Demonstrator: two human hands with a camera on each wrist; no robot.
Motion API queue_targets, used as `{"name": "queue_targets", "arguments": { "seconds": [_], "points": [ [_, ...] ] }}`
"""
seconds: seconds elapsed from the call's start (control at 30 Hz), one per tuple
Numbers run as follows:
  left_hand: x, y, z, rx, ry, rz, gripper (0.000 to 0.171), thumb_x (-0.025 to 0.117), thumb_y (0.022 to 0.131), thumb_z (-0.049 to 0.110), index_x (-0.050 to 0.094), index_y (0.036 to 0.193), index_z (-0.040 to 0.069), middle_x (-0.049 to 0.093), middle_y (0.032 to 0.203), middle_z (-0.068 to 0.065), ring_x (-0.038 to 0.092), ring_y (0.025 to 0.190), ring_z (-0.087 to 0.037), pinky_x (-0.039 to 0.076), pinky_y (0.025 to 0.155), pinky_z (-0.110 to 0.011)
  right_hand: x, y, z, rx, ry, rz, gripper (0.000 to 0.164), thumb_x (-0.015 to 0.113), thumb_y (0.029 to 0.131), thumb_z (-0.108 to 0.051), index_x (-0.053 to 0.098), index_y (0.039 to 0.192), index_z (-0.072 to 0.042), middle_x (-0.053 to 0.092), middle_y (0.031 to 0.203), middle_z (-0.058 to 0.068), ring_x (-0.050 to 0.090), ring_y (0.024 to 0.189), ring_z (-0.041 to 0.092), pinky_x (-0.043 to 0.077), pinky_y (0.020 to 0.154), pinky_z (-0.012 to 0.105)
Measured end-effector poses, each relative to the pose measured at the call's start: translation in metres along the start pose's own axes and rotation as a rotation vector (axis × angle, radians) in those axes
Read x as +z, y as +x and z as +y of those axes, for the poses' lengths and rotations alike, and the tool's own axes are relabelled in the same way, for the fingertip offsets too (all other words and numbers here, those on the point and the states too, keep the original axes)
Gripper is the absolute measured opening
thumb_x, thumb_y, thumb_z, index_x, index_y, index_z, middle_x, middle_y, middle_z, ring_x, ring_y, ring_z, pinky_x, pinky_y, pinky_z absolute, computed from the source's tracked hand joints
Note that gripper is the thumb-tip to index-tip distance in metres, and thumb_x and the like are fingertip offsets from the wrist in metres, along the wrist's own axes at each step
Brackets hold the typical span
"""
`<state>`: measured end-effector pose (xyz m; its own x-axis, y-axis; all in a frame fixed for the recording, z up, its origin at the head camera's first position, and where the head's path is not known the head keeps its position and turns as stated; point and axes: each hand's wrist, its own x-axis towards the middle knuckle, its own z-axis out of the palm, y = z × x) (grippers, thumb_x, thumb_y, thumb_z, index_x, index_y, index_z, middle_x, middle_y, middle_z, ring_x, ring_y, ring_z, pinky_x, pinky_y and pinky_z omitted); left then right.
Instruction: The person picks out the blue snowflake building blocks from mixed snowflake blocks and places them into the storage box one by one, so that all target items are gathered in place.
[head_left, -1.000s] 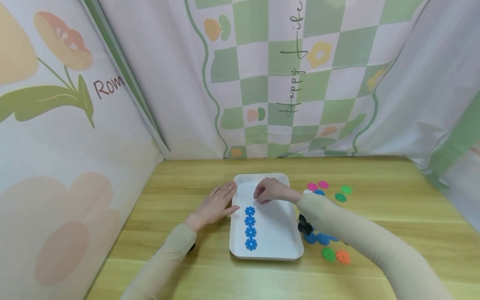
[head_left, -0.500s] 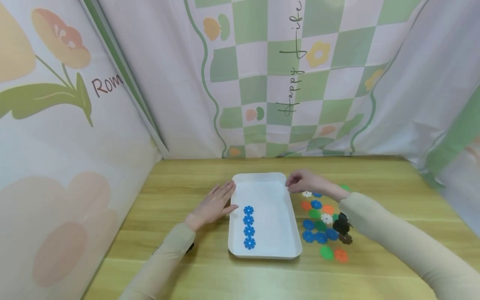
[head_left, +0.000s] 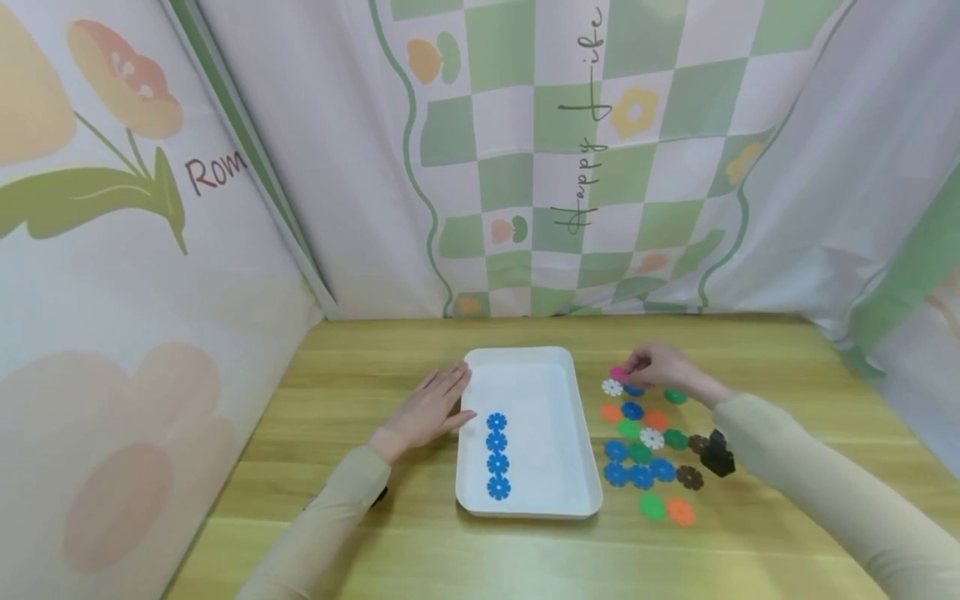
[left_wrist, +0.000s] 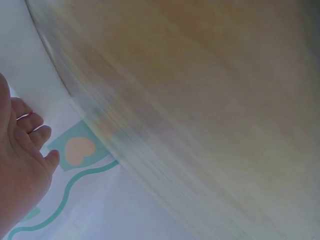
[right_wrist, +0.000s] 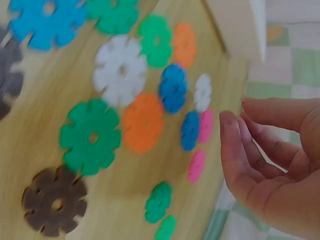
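A white tray [head_left: 540, 467] lies on the table, with several blue snowflake discs [head_left: 497, 463] lined up in a column on its left side. My left hand [head_left: 429, 414] rests with extended fingers against the tray's left edge; in the left wrist view that hand [left_wrist: 25, 155] shows only at the far left. To the right of the tray, my right hand [head_left: 662, 367] hovers over the far end of the loose discs, by a pink disc [head_left: 618, 373] and a blue one. In the right wrist view its fingers are bent, thumb and fingertips slightly apart, and nothing shows between them.
Loose snowflake discs spread right of the tray: white [head_left: 652, 438], orange [head_left: 680, 511], green [head_left: 652, 506], brown [head_left: 690, 477] and several blue [head_left: 641, 477]. A patterned curtain [head_left: 555, 192] hangs behind the wooden table [head_left: 397, 542].
My right hand has moved right, from above the tray across its edge to the loose discs. The left hand and the blue column stay in place.
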<state>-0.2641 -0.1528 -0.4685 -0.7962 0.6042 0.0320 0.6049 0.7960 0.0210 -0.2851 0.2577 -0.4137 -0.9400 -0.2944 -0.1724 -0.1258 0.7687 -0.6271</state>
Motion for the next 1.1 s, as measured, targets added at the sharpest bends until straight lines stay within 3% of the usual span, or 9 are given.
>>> {"name": "queue_targets", "arguments": {
  "seconds": [0.33, 0.5, 0.63, 0.7, 0.87, 1.1],
  "points": [
    [0.005, 0.000, 0.001, 0.002, 0.003, -0.002, 0.075, 0.037, 0.103, 0.055, 0.022, 0.158, 0.005, 0.020, 0.166, -0.010, 0.022, 0.154, -0.025, 0.022, 0.126, -0.046, 0.004, 0.002, 0.024, 0.040, -0.098, 0.034, 0.025, 0.069, 0.085, -0.005, 0.067, 0.101, 0.013, 0.070, 0.092, 0.025, 0.064, 0.078, 0.024, 0.057, 0.066, 0.034],
    [0.006, -0.001, 0.000, 0.008, 0.007, 0.009, 0.075, 0.039, 0.103, 0.054, 0.023, 0.157, 0.005, 0.022, 0.166, -0.011, 0.024, 0.154, -0.026, 0.024, 0.126, -0.046, 0.007, 0.003, 0.026, 0.075, -0.136, 0.022, 0.022, 0.074, 0.082, -0.011, 0.068, 0.091, 0.007, 0.066, 0.080, 0.013, 0.057, 0.071, 0.019, 0.050, 0.061, 0.029],
    [0.004, -0.001, 0.000, 0.008, -0.001, 0.014, 0.075, 0.039, 0.103, 0.054, 0.023, 0.157, 0.004, 0.022, 0.166, -0.011, 0.024, 0.154, -0.026, 0.024, 0.126, -0.047, 0.009, 0.005, 0.025, 0.082, -0.146, 0.013, 0.023, 0.076, 0.081, -0.015, 0.058, 0.073, -0.004, 0.051, 0.065, 0.001, 0.045, 0.062, 0.014, 0.041, 0.057, 0.026],
    [0.003, -0.001, 0.000, 0.005, 0.000, 0.008, 0.076, 0.038, 0.103, 0.055, 0.021, 0.158, 0.005, 0.021, 0.166, -0.010, 0.023, 0.154, -0.025, 0.023, 0.126, -0.046, 0.010, 0.006, 0.024, 0.084, -0.147, 0.015, 0.026, 0.077, 0.081, -0.015, 0.054, 0.071, -0.007, 0.047, 0.064, -0.002, 0.042, 0.062, 0.014, 0.039, 0.057, 0.026],
    [0.004, 0.000, -0.001, 0.006, 0.000, 0.004, 0.076, 0.037, 0.103, 0.055, 0.022, 0.158, 0.005, 0.021, 0.166, -0.010, 0.023, 0.154, -0.026, 0.023, 0.126, -0.046, 0.011, 0.008, 0.026, 0.071, -0.149, 0.029, 0.021, 0.078, 0.079, -0.014, 0.061, 0.080, -0.002, 0.054, 0.072, 0.004, 0.047, 0.068, 0.016, 0.042, 0.059, 0.027],
    [0.003, 0.000, -0.002, 0.003, 0.004, 0.004, 0.076, 0.038, 0.103, 0.055, 0.022, 0.158, 0.005, 0.021, 0.166, -0.010, 0.023, 0.154, -0.025, 0.023, 0.126, -0.046, 0.011, 0.011, 0.027, 0.069, -0.150, 0.045, 0.030, 0.079, 0.077, -0.013, 0.056, 0.088, 0.003, 0.056, 0.080, 0.010, 0.050, 0.073, 0.020, 0.045, 0.063, 0.028]
  ]
}}
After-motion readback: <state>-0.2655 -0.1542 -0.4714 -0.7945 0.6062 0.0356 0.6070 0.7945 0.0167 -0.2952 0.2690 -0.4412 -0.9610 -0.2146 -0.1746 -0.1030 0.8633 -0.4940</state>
